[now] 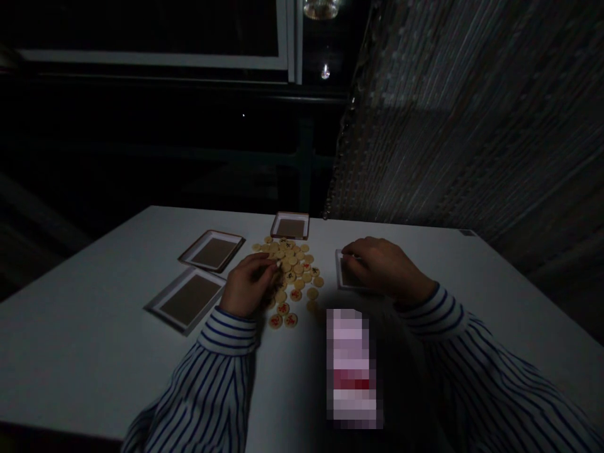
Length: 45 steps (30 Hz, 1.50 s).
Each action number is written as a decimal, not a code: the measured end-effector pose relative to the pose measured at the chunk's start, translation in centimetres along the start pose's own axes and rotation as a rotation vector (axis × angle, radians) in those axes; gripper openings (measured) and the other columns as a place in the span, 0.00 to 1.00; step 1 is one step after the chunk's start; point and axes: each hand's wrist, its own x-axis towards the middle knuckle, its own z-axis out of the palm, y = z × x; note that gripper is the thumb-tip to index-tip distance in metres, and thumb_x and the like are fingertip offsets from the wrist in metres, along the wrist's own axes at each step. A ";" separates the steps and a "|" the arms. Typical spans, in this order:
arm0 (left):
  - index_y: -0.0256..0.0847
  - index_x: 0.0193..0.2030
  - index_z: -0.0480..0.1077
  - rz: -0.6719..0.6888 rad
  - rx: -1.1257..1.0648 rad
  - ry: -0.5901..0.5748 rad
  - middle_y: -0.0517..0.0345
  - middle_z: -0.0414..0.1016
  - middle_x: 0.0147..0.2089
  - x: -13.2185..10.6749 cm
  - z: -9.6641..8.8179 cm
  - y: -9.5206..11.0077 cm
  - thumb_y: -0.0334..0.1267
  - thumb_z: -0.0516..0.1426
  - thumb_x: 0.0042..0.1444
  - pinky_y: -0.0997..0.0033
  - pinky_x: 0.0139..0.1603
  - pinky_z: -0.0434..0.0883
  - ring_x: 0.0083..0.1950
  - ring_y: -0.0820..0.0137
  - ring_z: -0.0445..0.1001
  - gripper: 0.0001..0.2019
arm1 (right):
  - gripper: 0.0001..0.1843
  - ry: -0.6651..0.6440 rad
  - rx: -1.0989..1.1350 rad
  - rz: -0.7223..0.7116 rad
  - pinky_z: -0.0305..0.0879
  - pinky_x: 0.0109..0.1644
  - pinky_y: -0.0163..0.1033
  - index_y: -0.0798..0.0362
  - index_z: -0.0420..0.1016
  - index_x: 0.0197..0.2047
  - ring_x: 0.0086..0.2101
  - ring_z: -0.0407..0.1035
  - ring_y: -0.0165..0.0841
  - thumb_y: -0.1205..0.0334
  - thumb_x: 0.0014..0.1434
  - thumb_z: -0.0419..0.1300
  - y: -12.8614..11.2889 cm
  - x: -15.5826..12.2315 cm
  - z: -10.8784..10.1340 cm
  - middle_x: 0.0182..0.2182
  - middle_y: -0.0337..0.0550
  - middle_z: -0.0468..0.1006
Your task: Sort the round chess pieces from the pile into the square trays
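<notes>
A heap of round, pale wooden Chinese chess pieces [292, 259] lies in the middle of the table, several showing red or dark characters. At the heap's left side my left hand [246, 284] is closed in a pinch, with the edge of a pale piece [278, 264] at its fingertips. My right hand [384, 267] is over a shallow box [338, 272] right of the heap. Its fingers are bent and drawn together, pointing down and left; what they hold, if anything, is hidden. The hand covers much of that box.
Shallow open boxes stand about the heap: one at the back [290, 228], one at the left [212, 250] and one nearer me [187, 301]. A blurred-out upright patch [352, 368] is in front of me on the white table [94, 352]. A strand curtain [425, 126] hangs behind.
</notes>
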 end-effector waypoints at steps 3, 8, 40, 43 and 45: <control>0.39 0.35 0.74 0.012 0.029 -0.028 0.51 0.73 0.47 -0.2 0.2 -0.5 0.44 0.54 0.52 0.62 0.54 0.66 0.49 0.65 0.70 0.12 | 0.17 -0.005 0.010 -0.012 0.57 0.46 0.39 0.56 0.73 0.43 0.41 0.66 0.36 0.60 0.60 0.45 -0.9 0.9 0.1 0.38 0.48 0.76; 0.41 0.36 0.74 0.085 0.151 -0.074 0.51 0.72 0.48 -0.3 0.7 -0.6 0.43 0.55 0.51 0.58 0.54 0.65 0.51 0.63 0.69 0.11 | 0.17 -0.022 0.024 -0.073 0.56 0.46 0.39 0.56 0.73 0.43 0.41 0.65 0.36 0.61 0.60 0.45 -2.3 2.4 0.5 0.39 0.48 0.75; 0.43 0.39 0.74 0.126 0.402 -0.149 0.49 0.67 0.53 -1.1 2.7 -0.4 0.43 0.58 0.48 0.52 0.53 0.63 0.55 0.56 0.62 0.12 | 0.17 -0.036 0.125 -0.244 0.54 0.52 0.49 0.51 0.69 0.50 0.54 0.54 0.42 0.63 0.57 0.51 -4.9 4.9 9.0 0.56 0.53 0.61; 0.43 0.39 0.74 0.116 0.395 -0.142 0.49 0.67 0.53 -1.1 2.8 -0.3 0.43 0.58 0.48 0.51 0.54 0.62 0.56 0.56 0.61 0.12 | 0.17 -0.044 0.122 -0.246 0.54 0.52 0.50 0.51 0.69 0.50 0.55 0.53 0.43 0.62 0.57 0.51 -4.9 4.9 9.2 0.56 0.53 0.61; 0.43 0.39 0.74 0.109 0.389 -0.141 0.49 0.66 0.54 -1.1 2.9 -0.3 0.43 0.58 0.49 0.51 0.55 0.61 0.56 0.56 0.61 0.12 | 0.18 -0.044 0.116 -0.245 0.53 0.52 0.50 0.51 0.68 0.51 0.55 0.53 0.43 0.62 0.57 0.51 -4.9 4.9 9.3 0.57 0.53 0.60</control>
